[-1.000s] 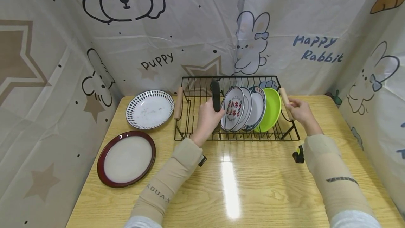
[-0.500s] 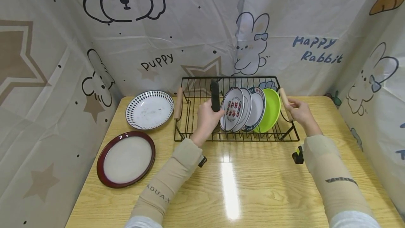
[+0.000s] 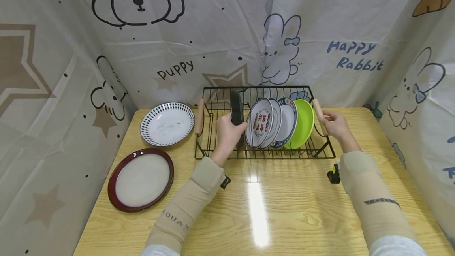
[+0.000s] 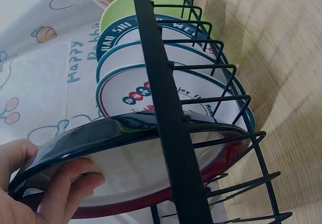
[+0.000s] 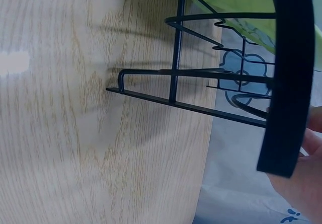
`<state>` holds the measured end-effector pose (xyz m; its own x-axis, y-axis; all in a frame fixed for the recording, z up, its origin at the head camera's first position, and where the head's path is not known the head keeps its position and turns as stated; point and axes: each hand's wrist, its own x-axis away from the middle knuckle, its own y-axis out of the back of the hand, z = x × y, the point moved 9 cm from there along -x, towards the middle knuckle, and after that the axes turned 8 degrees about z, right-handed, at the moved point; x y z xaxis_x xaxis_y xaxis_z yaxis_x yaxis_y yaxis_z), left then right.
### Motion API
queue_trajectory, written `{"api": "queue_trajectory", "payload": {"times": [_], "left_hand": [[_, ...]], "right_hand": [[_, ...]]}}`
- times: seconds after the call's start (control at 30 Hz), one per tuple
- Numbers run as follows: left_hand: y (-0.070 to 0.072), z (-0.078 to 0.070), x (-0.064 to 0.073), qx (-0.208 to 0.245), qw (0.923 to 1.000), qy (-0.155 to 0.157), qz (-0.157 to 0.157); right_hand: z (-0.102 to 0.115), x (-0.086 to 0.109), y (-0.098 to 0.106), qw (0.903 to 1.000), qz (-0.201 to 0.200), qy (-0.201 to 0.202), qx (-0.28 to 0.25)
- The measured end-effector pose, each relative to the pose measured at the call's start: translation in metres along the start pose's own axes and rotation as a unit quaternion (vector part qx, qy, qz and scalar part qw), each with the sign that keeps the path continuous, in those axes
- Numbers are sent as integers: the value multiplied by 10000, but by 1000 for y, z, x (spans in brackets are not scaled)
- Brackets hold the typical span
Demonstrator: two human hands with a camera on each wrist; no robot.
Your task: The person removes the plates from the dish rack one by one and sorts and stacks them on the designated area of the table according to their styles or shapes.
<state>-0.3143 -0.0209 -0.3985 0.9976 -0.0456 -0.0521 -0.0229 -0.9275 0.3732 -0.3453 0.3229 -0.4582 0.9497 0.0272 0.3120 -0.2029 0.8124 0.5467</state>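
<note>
My left hand (image 3: 228,131) pinches the edge of a plate (image 3: 236,108), dark on the outside. In the left wrist view this plate (image 4: 136,168) shows a white inside and dark red rim, standing on edge among the wires of the black dish rack (image 3: 218,157). Just right of it leans a white plate with red characters (image 3: 260,123). Behind that come a white plate (image 3: 276,123), one with a dark blue lettered rim (image 3: 289,123) and a lime green plate (image 3: 305,123). My right hand (image 3: 337,126) holds the rack's right wooden handle (image 3: 320,117).
A white plate with a black diamond border (image 3: 168,125) lies on the wooden table (image 3: 284,204), left of the rack. In front of it lies a plate with a dark red rim (image 3: 142,179). A printed cloth (image 3: 220,31) hangs behind and at both sides.
My left hand has shifted slightly left, and the plate in it has moved left, widening its gap from the red-character plate. The right hand stays at the handle.
</note>
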Motion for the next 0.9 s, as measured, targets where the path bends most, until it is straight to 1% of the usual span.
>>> {"api": "queue_trajectory", "payload": {"times": [0.1,0.2,0.37,0.5,0.57,0.63,0.77,0.83,0.9], "left_hand": [[3,2,1,117,9999,27,-42],[7,2,2,92,9999,82,-114],[14,-3,4,99,9997,6,-242],[23,-12,6,236,9989,-205,-346],[28,-17,8,436,9977,-337,-407],[35,-22,10,537,9963,-475,-465],[48,-28,12,795,9925,-683,-631],[55,-31,14,842,9904,-823,-729],[62,-34,16,941,9871,-947,-880]], "right_hand": [[0,0,0,10000,0,-20,18],[0,0,0,10000,-23,-13,22],[-1,0,0,10000,-31,-9,-1],[-1,0,-1,10000,-5,-40,-74],[-2,1,-1,9999,8,-64,-86],[-1,1,-1,9999,12,-77,-69],[0,1,-1,10000,-15,-44,-28],[0,1,0,10000,-34,-27,-7],[-1,1,0,10000,-41,-31,-3]]}}
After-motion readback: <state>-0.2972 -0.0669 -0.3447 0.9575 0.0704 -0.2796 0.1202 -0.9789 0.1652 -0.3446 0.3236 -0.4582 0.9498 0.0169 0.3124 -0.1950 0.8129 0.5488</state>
